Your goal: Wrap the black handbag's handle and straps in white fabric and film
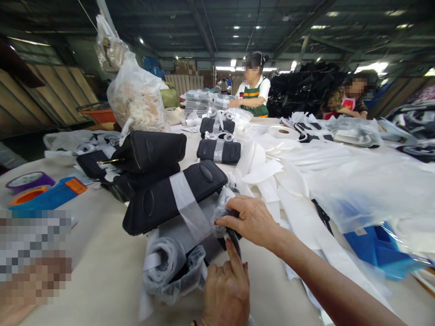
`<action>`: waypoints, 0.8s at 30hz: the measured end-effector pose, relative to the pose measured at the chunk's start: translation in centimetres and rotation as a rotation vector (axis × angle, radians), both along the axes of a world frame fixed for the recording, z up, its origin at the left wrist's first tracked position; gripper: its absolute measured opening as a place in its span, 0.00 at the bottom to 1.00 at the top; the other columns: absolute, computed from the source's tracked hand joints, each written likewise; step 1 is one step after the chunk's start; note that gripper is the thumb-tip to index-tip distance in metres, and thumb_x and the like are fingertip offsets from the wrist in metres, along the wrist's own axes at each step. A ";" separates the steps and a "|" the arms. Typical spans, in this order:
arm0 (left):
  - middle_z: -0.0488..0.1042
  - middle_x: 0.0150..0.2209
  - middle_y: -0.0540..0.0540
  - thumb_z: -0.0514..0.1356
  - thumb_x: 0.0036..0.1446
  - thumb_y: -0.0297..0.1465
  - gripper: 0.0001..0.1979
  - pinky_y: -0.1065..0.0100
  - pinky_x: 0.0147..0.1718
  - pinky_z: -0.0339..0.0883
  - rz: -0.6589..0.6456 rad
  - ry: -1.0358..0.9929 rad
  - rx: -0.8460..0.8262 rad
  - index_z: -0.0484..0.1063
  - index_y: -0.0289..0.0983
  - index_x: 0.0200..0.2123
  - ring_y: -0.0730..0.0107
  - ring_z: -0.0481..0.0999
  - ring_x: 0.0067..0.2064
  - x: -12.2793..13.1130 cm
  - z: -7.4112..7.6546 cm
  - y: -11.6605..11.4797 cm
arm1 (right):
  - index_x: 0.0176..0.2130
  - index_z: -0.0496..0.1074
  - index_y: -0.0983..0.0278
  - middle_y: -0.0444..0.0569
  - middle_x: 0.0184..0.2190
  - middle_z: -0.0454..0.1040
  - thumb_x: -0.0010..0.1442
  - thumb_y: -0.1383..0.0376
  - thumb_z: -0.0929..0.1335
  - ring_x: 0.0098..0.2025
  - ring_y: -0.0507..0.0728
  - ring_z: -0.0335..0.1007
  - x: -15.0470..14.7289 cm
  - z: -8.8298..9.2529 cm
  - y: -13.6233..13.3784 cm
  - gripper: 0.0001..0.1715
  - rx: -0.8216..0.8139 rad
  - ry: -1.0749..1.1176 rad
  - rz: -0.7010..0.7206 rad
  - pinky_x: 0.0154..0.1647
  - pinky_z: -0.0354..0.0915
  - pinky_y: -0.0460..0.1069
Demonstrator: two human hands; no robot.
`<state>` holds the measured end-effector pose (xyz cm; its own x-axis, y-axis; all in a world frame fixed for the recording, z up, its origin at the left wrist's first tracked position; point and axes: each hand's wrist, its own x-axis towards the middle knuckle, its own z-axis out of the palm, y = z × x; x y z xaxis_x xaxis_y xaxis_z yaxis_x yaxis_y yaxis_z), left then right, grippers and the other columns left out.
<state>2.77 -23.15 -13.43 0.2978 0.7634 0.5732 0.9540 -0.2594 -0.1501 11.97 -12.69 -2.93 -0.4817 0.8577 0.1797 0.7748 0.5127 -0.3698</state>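
A: With the black bag [163,199] as the centre of your clock, where are your hands?

B: Your right hand [253,222] is at about half past three, its thumb and fingers pinching the clear plastic wrap [220,203] beside the bag's right end. Your left hand [226,290] is at five, forefinger stretched up to the dark strap [234,240] below that wrap, the other fingers curled. You can't tell from here whether they grip anything.

A: And your bag?

B: It lies aslant on the pale table [102,258] before you, its right end higher, a translucent band [186,199] around its middle. At six you have a coil of whitish wrapping [154,271].

A: Around it?

B: Another black bag [154,149] at eleven, a blue tape dispenser [54,199] at nine, white sheets [265,170] at two. A co-worker in a green apron [253,97] stands at one.
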 end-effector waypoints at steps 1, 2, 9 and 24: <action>0.68 0.19 0.47 0.48 0.58 0.22 0.19 0.66 0.23 0.63 0.016 -0.029 -0.011 0.56 0.13 0.51 0.70 0.67 0.19 0.1 0.1 -0.1 | 0.22 0.68 0.65 0.43 0.22 0.67 0.54 0.52 0.69 0.29 0.52 0.61 0.0 0.0 0.0 0.21 0.000 0.004 -0.003 0.28 0.47 0.47; 0.68 0.19 0.47 0.48 0.59 0.22 0.19 0.66 0.23 0.63 0.034 -0.058 -0.021 0.56 0.14 0.51 0.69 0.67 0.19 0.2 0.2 -0.1 | 0.22 0.68 0.65 0.43 0.22 0.67 0.54 0.52 0.69 0.29 0.52 0.61 0.0 -0.1 0.0 0.21 0.001 0.006 -0.004 0.28 0.47 0.47; 0.72 0.27 0.41 0.49 0.54 0.21 0.20 0.66 0.21 0.66 0.119 -0.219 -0.127 0.56 0.19 0.51 0.65 0.71 0.22 0.9 0.3 0.0 | 0.22 0.67 0.65 0.43 0.22 0.66 0.54 0.51 0.69 0.29 0.52 0.60 -0.1 -0.4 -0.1 0.21 0.017 0.007 -0.008 0.28 0.46 0.47; 0.73 0.25 0.43 0.42 0.63 0.28 0.14 0.69 0.18 0.64 0.165 -0.387 -0.097 0.58 0.26 0.48 0.65 0.74 0.22 1.5 -1.2 0.1 | 0.27 0.70 0.65 0.44 0.25 0.68 0.48 0.55 0.73 0.32 0.55 0.64 1.1 -0.2 -1.9 0.16 -0.031 0.054 0.092 0.30 0.55 0.47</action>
